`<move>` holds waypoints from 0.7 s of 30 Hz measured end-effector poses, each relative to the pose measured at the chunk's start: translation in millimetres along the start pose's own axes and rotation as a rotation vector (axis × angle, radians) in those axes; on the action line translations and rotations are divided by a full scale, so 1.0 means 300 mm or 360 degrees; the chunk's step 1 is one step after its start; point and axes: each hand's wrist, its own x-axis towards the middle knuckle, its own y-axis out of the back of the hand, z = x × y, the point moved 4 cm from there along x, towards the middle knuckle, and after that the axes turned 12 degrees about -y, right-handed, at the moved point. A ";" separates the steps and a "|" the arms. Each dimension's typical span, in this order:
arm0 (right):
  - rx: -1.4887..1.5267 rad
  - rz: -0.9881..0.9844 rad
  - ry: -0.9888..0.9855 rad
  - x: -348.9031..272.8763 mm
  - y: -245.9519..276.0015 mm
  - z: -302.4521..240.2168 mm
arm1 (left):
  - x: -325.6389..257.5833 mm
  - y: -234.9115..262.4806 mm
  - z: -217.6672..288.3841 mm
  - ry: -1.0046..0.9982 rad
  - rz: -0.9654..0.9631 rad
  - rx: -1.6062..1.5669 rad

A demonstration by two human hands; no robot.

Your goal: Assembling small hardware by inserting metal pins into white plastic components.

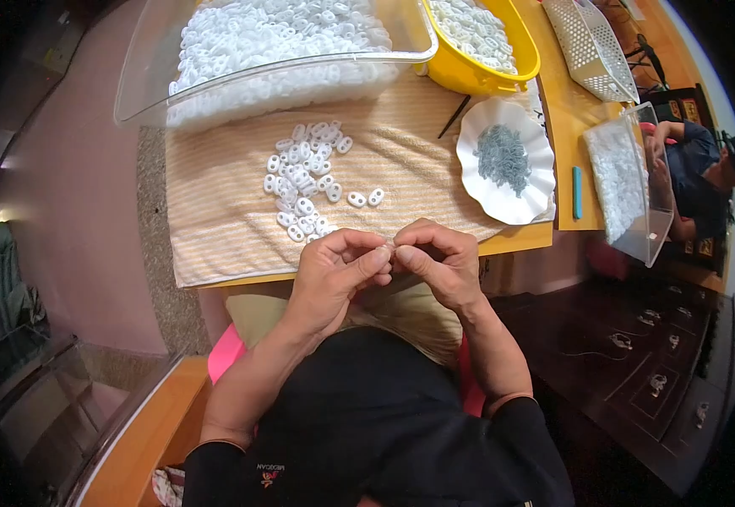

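My left hand (327, 277) and my right hand (445, 264) meet fingertip to fingertip over the near edge of the table. Both are pinched closed on something tiny and pale, mostly hidden by the fingers. Just beyond my left hand lies a loose pile of small white oval plastic pieces (304, 176), each with two holes. Two more of these white pieces (366, 198) sit apart, to the right of the pile. Right of my hands stands a white scalloped plate (538, 184) with a heap of small dark grey bits (503, 159) in it.
A striped towel (215, 194) covers the table. At the back stand a clear tub (144, 89) and a yellow basin (477, 82), both full of white pieces. To the right are a white perforated basket (591, 51), a teal stick (577, 193), a clear box (659, 211) and another person (695, 173).
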 end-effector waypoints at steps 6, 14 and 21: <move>-0.0093 0.0055 0.0058 -0.001 0.007 -0.005 | -0.006 -0.003 -0.001 0.0051 -0.0002 -0.0009; -0.0116 0.0036 0.0114 -0.004 0.008 0.005 | -0.010 0.003 -0.014 0.0065 -0.0011 -0.0050; -0.0129 0.0002 0.0113 -0.006 0.013 0.007 | -0.009 0.000 -0.014 0.0051 -0.0019 -0.0077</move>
